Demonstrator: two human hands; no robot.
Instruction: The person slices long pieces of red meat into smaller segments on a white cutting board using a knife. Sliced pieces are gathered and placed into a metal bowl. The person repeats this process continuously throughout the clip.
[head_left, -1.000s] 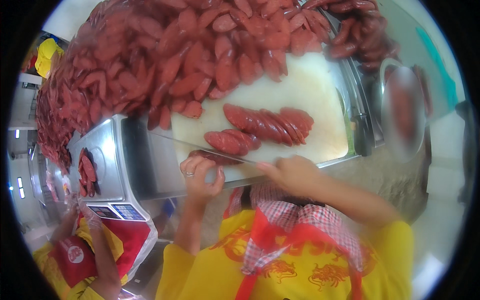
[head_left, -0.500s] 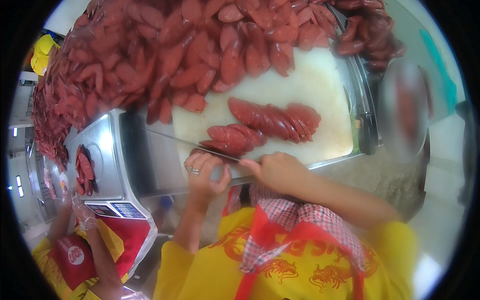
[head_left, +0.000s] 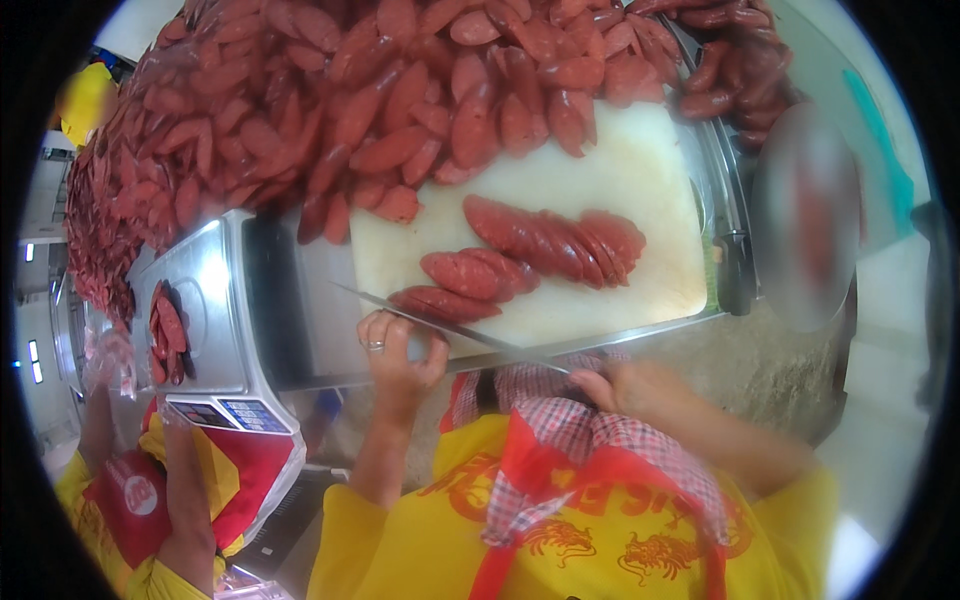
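Observation:
My left hand (head_left: 400,355) is curled at the front of the white cutting board (head_left: 642,170), fingertips against the partly hidden end of a sausage piece (head_left: 445,305). My right hand (head_left: 630,395) grips the knife, its handle hidden by the fingers; the long blade (head_left: 490,344) slants up-left past my left fingertips. Overlapping sausage slices (head_left: 550,240) lie in rows on the board behind the blade.
A heap of sliced sausage (head_left: 300,100) covers the back. At left, a metal scale (head_left: 205,355) holds slices, beside a co-worker's gloved hands (head_left: 105,355). Right are whole sausages (head_left: 735,80), another knife's black handle (head_left: 735,270) and a blurred oval area (head_left: 805,210).
My right hand has moved right and down, drawing the knife toward me. The slices at the blade lie more spread out. The co-worker's hands have moved left.

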